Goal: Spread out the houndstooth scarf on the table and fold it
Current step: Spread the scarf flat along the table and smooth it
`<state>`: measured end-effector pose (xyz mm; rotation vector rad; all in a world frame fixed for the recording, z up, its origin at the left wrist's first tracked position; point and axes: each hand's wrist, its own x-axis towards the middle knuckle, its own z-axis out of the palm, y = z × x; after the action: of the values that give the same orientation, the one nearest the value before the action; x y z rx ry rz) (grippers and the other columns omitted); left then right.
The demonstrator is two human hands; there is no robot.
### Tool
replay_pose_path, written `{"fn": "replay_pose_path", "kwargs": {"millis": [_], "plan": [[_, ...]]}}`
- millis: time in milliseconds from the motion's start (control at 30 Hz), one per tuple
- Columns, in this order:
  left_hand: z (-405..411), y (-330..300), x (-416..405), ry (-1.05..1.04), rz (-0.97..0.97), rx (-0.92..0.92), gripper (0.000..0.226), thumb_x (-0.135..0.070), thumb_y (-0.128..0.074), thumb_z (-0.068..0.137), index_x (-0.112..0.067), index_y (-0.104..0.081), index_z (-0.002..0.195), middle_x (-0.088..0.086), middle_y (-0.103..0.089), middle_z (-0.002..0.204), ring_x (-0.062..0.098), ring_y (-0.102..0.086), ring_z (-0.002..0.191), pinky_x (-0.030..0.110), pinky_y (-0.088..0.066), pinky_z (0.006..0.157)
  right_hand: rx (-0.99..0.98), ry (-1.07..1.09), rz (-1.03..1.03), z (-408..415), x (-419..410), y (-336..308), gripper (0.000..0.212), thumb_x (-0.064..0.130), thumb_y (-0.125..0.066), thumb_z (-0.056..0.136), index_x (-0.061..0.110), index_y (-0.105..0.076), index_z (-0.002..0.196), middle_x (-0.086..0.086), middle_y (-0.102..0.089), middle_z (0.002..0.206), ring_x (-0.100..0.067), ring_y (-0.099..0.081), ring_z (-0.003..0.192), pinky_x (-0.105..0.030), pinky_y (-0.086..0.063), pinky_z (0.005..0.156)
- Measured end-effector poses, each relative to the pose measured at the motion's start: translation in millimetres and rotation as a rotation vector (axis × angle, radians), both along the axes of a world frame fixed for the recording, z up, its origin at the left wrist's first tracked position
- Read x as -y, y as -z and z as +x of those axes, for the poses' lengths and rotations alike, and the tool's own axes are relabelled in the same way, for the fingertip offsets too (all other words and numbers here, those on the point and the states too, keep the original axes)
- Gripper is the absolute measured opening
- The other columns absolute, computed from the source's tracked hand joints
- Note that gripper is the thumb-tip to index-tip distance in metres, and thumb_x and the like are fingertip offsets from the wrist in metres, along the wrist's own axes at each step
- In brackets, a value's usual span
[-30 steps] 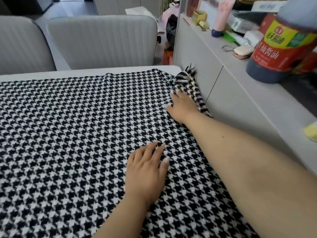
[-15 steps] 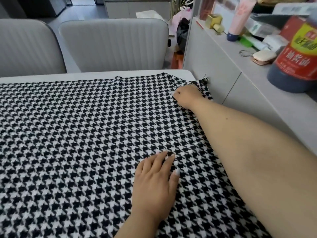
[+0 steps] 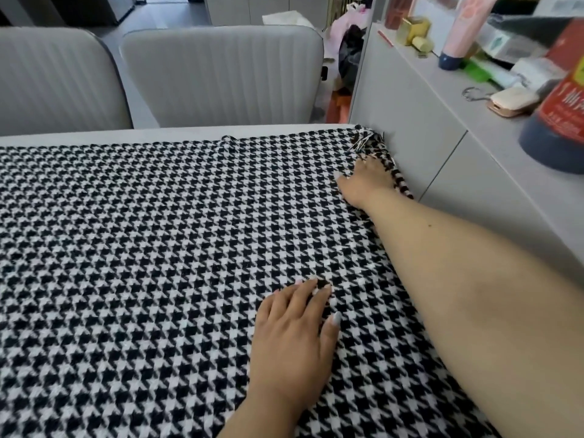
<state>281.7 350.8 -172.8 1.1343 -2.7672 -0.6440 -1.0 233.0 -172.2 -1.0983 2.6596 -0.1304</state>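
The scarf [image 3: 164,248] lay spread over nearly the whole table [image 3: 126,134], only a bare strip of tabletop showing along the far edge at 12 o'clock. The left hand [image 3: 294,346] rested flat on the cloth near 5 o'clock of the view, fingers together and extended, pinning the fabric rather than gripping it. The right hand [image 3: 366,181] reached out to the far right corner, toward 2 o'clock, palm down on the cloth; its fingertips were hidden among the fringe [image 3: 368,142], so whether they pinched the edge could not be told.

A second earlier that corner stood bunched up in a ridge beside the right hand. Half a second earlier the hand had closed over it, closer to the corner. By this moment most of the ridge had been pushed flat, the fringe lay at the table's corner against the cabinet [image 3: 420,128], and only a narrow strip of edge curled up along the cabinet side, at 3 o'clock of the hand.

In my judgement the spreading was nearly finished: the right edge needed one more smoothing, and a small pucker [image 3: 228,139] at the far edge remained. Folding had not begun.
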Motion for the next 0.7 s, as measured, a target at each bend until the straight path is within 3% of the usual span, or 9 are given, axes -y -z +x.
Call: {"fn": "replay_pose_path", "kwargs": {"millis": [133,300,433,500,600,700], "plan": [[0.0,0.2,0.7,-0.008,-0.036,0.025,0.076,-0.065,0.011,0.086,-0.043,-0.026,0.148,-0.022,-0.024,0.155,0.006,-0.015,0.143,0.031,-0.006,0.118,0.047,-0.037,-0.06,58.7,-41.4,2.8,0.07,0.053,-0.022,0.098,0.012,-0.011,0.154,-0.011,-0.004,0.162,-0.026,0.0,0.149,-0.045,0.0,0.12],[3.4,-0.6,5.4,0.0,0.057,-0.02,0.078,-0.067,0.001,0.081,-0.04,-0.034,0.146,-0.021,-0.027,0.155,0.004,-0.018,0.143,0.027,-0.005,0.118,0.086,0.089,-0.272,119.0,-126.0,-13.2,0.061,0.047,-0.032,0.098,0.01,-0.035,0.146,-0.01,-0.031,0.155,-0.024,-0.023,0.144,-0.043,-0.015,0.12],[20.1,-13.4,-11.9,-0.009,0.106,-0.054,0.066,-0.062,-0.017,0.091,-0.031,-0.04,0.145,-0.011,-0.032,0.154,0.009,-0.019,0.144,0.029,-0.007,0.12,0.058,0.162,-0.23,155.1,-202.5,-28.1,0.061,0.046,-0.034,0.097,0.014,-0.027,0.149,-0.009,-0.025,0.157,-0.024,-0.018,0.145,-0.04,-0.013,0.119],[36.6,-21.2,-31.1,-0.04,0.077,-0.041,0.049,-0.047,-0.03,0.099,-0.028,-0.042,0.143,-0.01,-0.037,0.15,0.009,-0.023,0.141,0.029,-0.012,0.119,0.01,0.226,-0.213,170.0,-232.2,-32.8,0.062,0.042,-0.039,0.097,0.011,-0.027,0.148,-0.011,-0.03,0.153,-0.026,-0.025,0.141,-0.04,-0.022,0.116],[61.5,-27.0,-59.3,-0.012,0.057,-0.001,0.042,-0.04,-0.035,0.1,-0.03,-0.044,0.14,-0.013,-0.043,0.139,0.006,-0.032,0.132,0.026,-0.019,0.114,-0.024,0.417,-0.138,175.8,-255.4,-37.6,0.061,0.035,-0.048,0.094,0.004,-0.03,0.143,-0.016,-0.042,0.144,-0.03,-0.039,0.131,-0.042,-0.034,0.107],[75.7,-23.2,-76.0,0.022,0.098,0.012,0.04,-0.04,-0.036,0.1,-0.029,-0.047,0.136,-0.012,-0.046,0.135,0.007,-0.036,0.127,0.027,-0.024,0.112,0.017,0.517,-0.056,168.4,-260.7,-44.1,0.041,0.019,-0.053,0.09,0.004,-0.046,0.128,-0.016,-0.056,0.129,-0.033,-0.053,0.117,-0.041,-0.046,0.096]]}}
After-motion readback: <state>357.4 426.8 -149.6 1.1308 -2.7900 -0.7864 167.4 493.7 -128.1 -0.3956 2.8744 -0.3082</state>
